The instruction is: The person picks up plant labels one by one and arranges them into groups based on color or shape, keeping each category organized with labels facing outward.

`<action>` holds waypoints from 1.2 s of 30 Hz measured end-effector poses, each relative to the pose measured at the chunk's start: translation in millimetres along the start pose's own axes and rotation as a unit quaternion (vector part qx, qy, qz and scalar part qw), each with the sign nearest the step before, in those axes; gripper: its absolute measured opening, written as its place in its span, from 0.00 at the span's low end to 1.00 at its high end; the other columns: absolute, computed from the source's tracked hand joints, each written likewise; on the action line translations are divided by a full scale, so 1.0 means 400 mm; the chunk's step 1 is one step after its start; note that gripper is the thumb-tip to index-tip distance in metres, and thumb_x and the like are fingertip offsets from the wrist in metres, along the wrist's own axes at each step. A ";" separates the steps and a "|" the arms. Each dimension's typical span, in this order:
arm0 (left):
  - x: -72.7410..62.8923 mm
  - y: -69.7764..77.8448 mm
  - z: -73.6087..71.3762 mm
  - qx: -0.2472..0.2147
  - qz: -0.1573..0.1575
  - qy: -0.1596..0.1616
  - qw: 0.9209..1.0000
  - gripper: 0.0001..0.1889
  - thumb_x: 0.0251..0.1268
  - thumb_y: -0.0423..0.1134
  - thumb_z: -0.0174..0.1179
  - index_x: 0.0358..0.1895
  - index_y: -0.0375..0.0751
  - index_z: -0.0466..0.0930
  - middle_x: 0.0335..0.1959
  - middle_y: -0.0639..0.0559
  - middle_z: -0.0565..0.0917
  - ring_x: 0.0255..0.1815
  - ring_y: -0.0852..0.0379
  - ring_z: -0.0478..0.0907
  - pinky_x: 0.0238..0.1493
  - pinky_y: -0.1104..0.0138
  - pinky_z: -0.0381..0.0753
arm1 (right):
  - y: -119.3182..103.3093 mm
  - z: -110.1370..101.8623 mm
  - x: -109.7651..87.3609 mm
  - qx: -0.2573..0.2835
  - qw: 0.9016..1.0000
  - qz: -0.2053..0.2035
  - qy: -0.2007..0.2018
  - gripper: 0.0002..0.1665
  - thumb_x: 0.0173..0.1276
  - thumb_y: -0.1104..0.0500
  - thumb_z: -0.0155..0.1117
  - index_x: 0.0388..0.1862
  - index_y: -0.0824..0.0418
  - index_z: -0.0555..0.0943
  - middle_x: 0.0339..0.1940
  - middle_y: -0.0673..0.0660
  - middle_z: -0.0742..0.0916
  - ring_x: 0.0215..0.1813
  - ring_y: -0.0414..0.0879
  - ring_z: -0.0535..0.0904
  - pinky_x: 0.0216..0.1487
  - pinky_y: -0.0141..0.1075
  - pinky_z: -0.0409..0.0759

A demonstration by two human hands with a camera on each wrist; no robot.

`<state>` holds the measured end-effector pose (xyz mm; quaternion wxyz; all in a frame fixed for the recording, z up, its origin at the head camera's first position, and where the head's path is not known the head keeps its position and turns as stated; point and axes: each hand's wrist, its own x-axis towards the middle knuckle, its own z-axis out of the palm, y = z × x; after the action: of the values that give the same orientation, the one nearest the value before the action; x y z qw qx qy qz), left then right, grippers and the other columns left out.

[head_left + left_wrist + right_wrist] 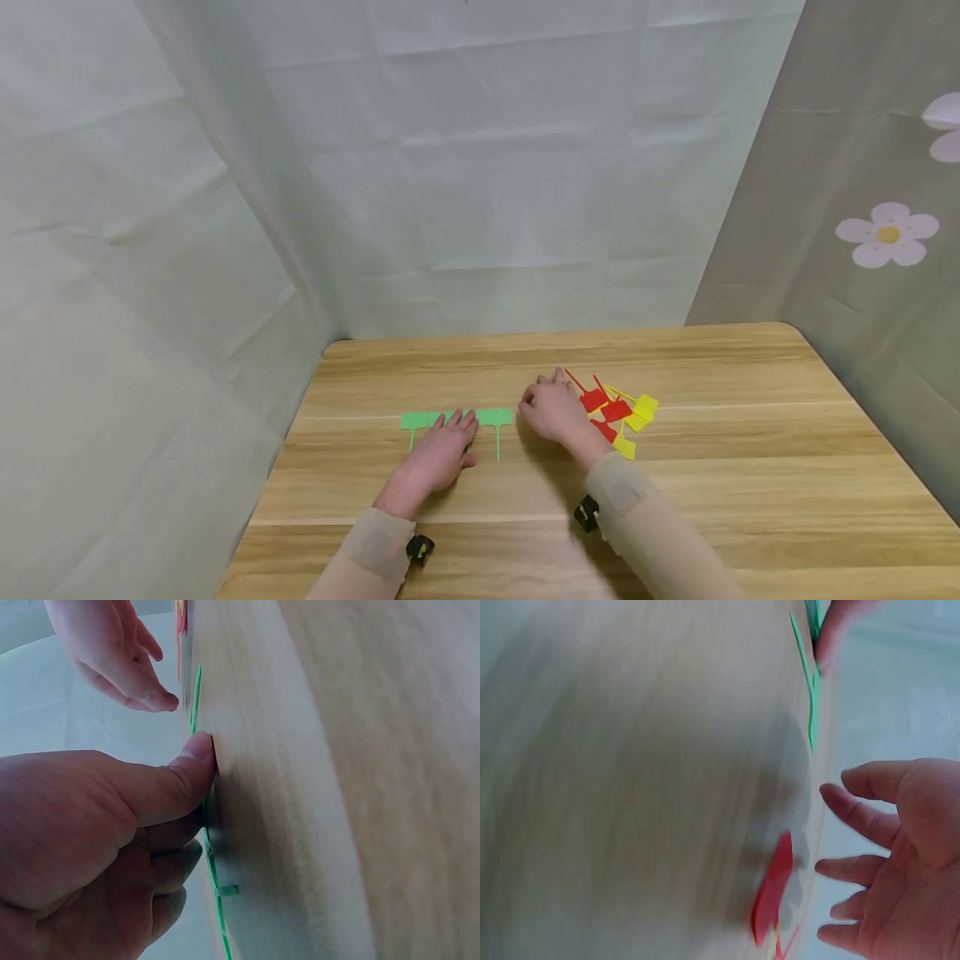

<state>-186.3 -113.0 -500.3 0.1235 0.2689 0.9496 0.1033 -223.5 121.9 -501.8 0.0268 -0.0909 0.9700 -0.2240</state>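
Green zip-tie tags lie edge to edge in a row, their thin tails pointing toward me. My left hand rests on the row with fairly straight fingers, covering part of it. In the left wrist view, its thumb tip touches down at the green strip. To the right of the row, my right hand hovers over the table, its fingers loosely bent and apart in the right wrist view, holding nothing. Just beside it lie red zip-tie tags, partly hidden by that hand, mixed with yellow zip-tie tags.
The wooden table has a far edge against a pale hanging cloth. Grey cloth with flower prints hangs on the right. Small black devices sit at both wrists, near the sleeves.
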 end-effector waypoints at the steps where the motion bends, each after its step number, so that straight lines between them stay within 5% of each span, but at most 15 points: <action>1: 0.000 0.001 -0.001 -0.001 0.001 0.001 1.000 0.33 0.77 0.39 0.65 0.78 0.27 0.69 0.82 0.35 0.65 0.84 0.36 0.58 0.84 0.44 0.54 | 0.008 -0.008 -0.002 0.003 1.000 -0.008 0.001 0.11 0.79 0.56 0.62 0.46 0.58 0.91 0.68 0.68 0.83 0.81 0.80 0.56 0.79 0.70 0.59; 6: 0.004 0.000 0.004 -0.001 0.002 0.003 1.000 0.34 0.76 0.39 0.65 0.78 0.27 0.68 0.83 0.36 0.64 0.84 0.36 0.58 0.84 0.45 0.53 | 0.064 -0.051 -0.013 -0.001 0.998 -0.062 -0.002 0.08 0.79 0.61 0.66 0.48 0.56 0.91 0.61 0.64 0.88 0.80 0.78 0.62 0.77 0.73 0.59; 19: 0.009 0.000 0.007 -0.012 -0.005 0.000 1.000 0.34 0.76 0.39 0.66 0.79 0.28 0.68 0.83 0.36 0.64 0.85 0.36 0.57 0.84 0.44 0.53 | 0.194 -0.153 -0.058 -0.054 0.983 -0.169 -0.048 0.12 0.74 0.65 0.71 0.53 0.56 0.92 0.70 0.70 0.83 0.78 0.82 0.62 0.76 0.72 0.62; 29: 0.008 -0.005 0.010 -0.019 -0.005 0.001 1.000 0.34 0.75 0.39 0.66 0.79 0.27 0.68 0.83 0.36 0.64 0.85 0.36 0.57 0.84 0.44 0.53 | 0.198 -0.161 -0.072 -0.096 0.970 -0.201 -0.099 0.20 0.68 0.59 0.79 0.59 0.51 0.91 0.75 0.69 0.79 0.82 0.76 0.60 0.78 0.72 0.58; 36: 0.010 -0.006 0.008 -0.017 -0.002 -0.001 1.000 0.34 0.77 0.39 0.65 0.79 0.27 0.67 0.83 0.35 0.63 0.85 0.36 0.56 0.84 0.43 0.52 | 0.186 -0.152 -0.070 -0.134 0.951 -0.270 -0.074 0.24 0.64 0.61 0.82 0.59 0.50 0.91 0.73 0.72 0.80 0.79 0.75 0.65 0.73 0.73 0.66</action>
<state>-189.8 -112.3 -504.5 0.1289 0.2647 0.9483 0.1187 -213.9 218.9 -479.7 0.0243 -0.3684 0.9256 -0.0834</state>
